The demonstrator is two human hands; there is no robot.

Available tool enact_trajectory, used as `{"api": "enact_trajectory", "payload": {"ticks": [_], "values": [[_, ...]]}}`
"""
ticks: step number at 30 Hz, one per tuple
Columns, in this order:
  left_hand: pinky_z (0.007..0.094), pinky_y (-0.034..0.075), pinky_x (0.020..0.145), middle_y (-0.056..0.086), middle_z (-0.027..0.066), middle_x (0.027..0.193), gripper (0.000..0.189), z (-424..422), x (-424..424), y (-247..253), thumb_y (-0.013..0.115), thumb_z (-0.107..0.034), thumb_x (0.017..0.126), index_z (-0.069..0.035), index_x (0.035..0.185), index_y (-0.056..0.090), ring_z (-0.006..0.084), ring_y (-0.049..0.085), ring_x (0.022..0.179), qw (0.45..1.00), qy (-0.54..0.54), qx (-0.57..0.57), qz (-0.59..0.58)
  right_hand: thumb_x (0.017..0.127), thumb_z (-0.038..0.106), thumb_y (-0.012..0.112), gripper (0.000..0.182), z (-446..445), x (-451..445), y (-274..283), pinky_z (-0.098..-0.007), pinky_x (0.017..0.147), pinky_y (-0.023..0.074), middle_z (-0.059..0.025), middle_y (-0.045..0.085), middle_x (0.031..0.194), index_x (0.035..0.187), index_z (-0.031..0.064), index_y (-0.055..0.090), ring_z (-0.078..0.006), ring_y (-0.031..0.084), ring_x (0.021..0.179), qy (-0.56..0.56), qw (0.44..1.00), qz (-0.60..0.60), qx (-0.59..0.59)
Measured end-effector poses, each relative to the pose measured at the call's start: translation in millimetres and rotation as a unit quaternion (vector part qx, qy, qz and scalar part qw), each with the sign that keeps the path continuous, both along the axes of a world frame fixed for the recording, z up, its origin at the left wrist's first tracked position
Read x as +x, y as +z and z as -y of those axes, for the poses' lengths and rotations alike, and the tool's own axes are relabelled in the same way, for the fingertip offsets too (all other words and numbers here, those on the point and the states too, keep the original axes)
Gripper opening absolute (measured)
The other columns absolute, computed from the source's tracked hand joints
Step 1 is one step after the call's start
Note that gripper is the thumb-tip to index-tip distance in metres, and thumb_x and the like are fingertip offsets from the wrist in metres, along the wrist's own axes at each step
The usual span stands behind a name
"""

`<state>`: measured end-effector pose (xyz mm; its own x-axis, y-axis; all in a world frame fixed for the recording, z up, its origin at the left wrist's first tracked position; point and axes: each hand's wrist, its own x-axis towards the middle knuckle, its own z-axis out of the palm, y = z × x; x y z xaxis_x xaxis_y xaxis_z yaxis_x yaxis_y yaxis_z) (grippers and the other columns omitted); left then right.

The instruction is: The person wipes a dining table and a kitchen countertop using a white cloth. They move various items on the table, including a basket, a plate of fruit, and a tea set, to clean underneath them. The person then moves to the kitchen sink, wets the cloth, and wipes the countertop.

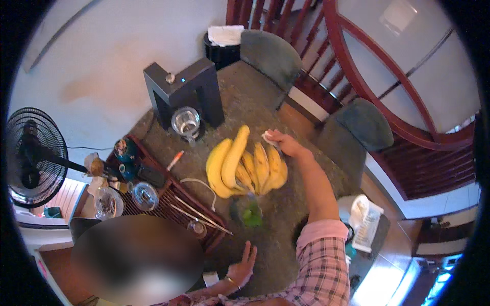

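Note:
My right hand (286, 143) reaches across the dark stone-look table (281, 225) and holds a small white cloth or tissue (270, 138) under its fingers. It is just beyond the right side of several yellow bananas (233, 160), which lie together in the middle with some dark marks on their skins. My left hand (242, 267), with a bracelet at the wrist, rests near the table's front edge with its fingers apart and nothing in it. Between the bananas and my left hand sits a small green item (252, 215), too blurred to name.
A slatted wooden tea tray (220, 225) at left carries glass vessels (145, 196), teal pots (125, 150) and light tongs or sticks (203, 218). Behind are a black dispenser-like appliance (183, 90) with a glass cup (186, 122) and an orange-white pen (175, 160). Upholstered chairs (354, 130) line the right.

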<state>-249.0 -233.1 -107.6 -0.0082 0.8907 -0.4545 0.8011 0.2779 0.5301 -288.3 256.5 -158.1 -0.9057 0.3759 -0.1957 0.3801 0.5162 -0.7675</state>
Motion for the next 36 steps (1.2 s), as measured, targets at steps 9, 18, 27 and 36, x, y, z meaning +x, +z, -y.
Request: {"api": "enact_trajectory", "payload": {"ticks": [9,18,27,36], "values": [[0.0379,0.056,0.054,0.003,0.0219,0.157,0.083,2,5,-13,0.068,-0.011,0.076,-0.007,0.148,0.026,0.0293,0.069,0.066,0.996,0.020,0.074,-0.049,0.094,0.005,0.043,0.056,94,133,-39,-0.0461,0.117,0.0130,-0.0169,0.021,0.156,0.148,0.0157,0.032,-0.0363,0.015,0.145,-0.204,0.959,0.043,0.192],[0.0408,0.057,0.061,0.004,0.0227,0.157,0.069,-1,6,-6,0.054,-0.005,0.083,-0.008,0.147,0.029,0.0363,0.069,0.080,0.998,0.024,0.028,-0.052,0.090,0.007,0.047,0.064,264,130,-32,-0.0568,0.108,0.0251,-0.0180,0.022,0.155,0.150,0.0142,0.026,-0.0447,0.021,0.140,-0.244,0.926,0.048,0.284],[0.0427,0.056,0.074,0.033,0.0195,0.148,0.065,53,15,31,0.070,-0.017,0.077,-0.008,0.136,0.045,0.0332,0.067,0.093,0.995,0.051,0.087,0.003,0.094,0.009,0.045,0.055,359,124,26,-0.0505,0.113,0.0208,-0.0184,0.027,0.153,0.147,0.0130,0.031,-0.0406,0.024,0.140,-0.041,0.973,0.034,0.226],[0.0432,0.054,0.080,0.042,0.0123,0.143,0.062,73,-2,65,0.070,-0.022,0.078,-0.013,0.135,0.048,0.0333,0.065,0.096,0.990,0.106,0.093,-0.003,0.098,0.032,0.042,0.060,346,82,-7,-0.0515,0.113,0.0199,-0.0223,0.016,0.155,0.148,0.0041,0.025,-0.0414,0.019,0.142,-0.275,0.904,0.126,0.302]]}}
